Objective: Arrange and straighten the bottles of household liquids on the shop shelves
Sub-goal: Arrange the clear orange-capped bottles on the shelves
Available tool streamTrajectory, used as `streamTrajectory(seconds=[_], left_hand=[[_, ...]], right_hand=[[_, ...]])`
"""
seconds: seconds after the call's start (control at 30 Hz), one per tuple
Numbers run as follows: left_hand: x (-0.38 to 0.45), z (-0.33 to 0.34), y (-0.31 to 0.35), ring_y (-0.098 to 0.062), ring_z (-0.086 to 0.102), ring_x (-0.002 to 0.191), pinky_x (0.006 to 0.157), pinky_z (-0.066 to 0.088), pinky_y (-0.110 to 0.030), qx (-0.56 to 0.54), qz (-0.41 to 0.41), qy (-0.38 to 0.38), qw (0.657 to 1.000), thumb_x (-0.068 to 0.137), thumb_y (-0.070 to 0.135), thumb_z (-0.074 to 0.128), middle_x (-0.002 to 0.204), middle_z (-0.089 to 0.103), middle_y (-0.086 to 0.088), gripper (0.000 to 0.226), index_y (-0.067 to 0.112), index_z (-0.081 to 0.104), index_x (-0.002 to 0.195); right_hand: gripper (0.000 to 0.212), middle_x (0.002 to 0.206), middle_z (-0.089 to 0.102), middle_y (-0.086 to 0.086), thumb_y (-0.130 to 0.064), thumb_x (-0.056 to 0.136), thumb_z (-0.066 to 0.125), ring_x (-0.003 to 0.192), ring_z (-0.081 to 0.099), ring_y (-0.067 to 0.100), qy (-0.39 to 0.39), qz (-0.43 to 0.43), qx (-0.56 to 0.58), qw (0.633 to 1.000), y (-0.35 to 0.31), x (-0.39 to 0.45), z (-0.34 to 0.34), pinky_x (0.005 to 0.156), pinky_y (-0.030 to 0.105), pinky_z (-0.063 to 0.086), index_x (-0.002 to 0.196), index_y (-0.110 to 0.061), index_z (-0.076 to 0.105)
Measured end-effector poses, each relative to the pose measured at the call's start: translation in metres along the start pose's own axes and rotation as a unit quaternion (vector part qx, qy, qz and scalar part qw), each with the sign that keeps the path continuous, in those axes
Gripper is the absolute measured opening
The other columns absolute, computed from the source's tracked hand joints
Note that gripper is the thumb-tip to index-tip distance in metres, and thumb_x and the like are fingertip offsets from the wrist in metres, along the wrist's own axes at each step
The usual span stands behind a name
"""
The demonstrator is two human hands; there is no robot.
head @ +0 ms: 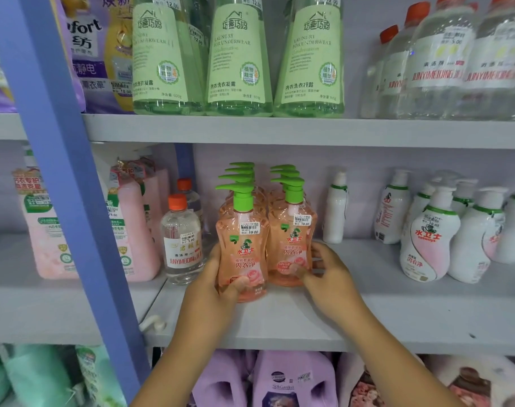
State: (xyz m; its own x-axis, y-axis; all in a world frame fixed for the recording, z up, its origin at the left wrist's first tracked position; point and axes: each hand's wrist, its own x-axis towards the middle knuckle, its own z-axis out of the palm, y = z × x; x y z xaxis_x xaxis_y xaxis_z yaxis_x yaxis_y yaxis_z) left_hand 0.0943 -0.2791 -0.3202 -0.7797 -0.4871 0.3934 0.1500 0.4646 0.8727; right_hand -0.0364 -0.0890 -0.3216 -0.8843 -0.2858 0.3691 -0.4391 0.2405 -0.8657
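Two rows of pink pump bottles with green pump heads stand on the middle shelf (279,324). My left hand (218,277) grips the front left pink bottle (243,248) low on its body, thumb across the label. My right hand (324,271) holds the front right pink bottle (291,239), thumb on its front and fingers round its right side. Both front bottles stand upright, side by side and nearly touching. Several more pink bottles line up behind each, mostly hidden.
A clear bottle with an orange cap (181,242) stands just left of my left hand. White pump bottles (426,233) fill the right of the shelf. Pink refill jugs (133,230) sit far left by a blue upright post (74,183). Green bottles (238,54) stand above.
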Motion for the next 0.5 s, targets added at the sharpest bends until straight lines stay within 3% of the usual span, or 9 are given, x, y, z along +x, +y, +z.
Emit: streamTrajectory(seconds=[0.17, 0.33, 0.5], left_hand=[[0.014, -0.003, -0.006, 0.002, 0.07, 0.109, 0.096, 0.055, -0.031, -0.031, -0.022, -0.031, 0.999, 0.09, 0.005, 0.074, 0.119, 0.072, 0.027, 0.072, 0.055, 0.052, 0.137], [0.023, -0.008, -0.004, 0.014, 0.067, 0.099, 0.077, 0.051, -0.003, -0.035, -0.032, -0.036, 0.998, 0.086, 0.005, 0.079, 0.11, 0.072, 0.035, 0.073, 0.045, 0.055, 0.142], [0.027, -0.007, -0.001, 0.024, 0.062, 0.091, 0.07, 0.045, 0.001, -0.019, -0.035, -0.031, 0.999, 0.086, 0.006, 0.079, 0.102, 0.068, 0.044, 0.074, 0.046, 0.053, 0.142]], right_hand=[[0.039, 0.11, 0.07, -0.018, -0.021, 0.088, 0.079, 0.092, 0.062, -0.012, -0.002, 0.005, 0.007, 1.0, 0.003, 0.0, 0.001, 0.071, 0.001, 0.044, 0.121, -0.032, 0.063], [0.034, 0.107, 0.073, -0.015, -0.02, 0.088, 0.079, 0.09, 0.064, -0.007, 0.0, 0.013, 0.019, 1.0, 0.004, 0.002, -0.001, 0.071, 0.005, 0.047, 0.115, -0.034, 0.064], [0.037, 0.109, 0.071, -0.015, -0.017, 0.089, 0.077, 0.09, 0.062, -0.008, -0.002, 0.014, 0.015, 1.0, 0.004, 0.003, 0.0, 0.07, 0.003, 0.045, 0.12, -0.032, 0.064]])
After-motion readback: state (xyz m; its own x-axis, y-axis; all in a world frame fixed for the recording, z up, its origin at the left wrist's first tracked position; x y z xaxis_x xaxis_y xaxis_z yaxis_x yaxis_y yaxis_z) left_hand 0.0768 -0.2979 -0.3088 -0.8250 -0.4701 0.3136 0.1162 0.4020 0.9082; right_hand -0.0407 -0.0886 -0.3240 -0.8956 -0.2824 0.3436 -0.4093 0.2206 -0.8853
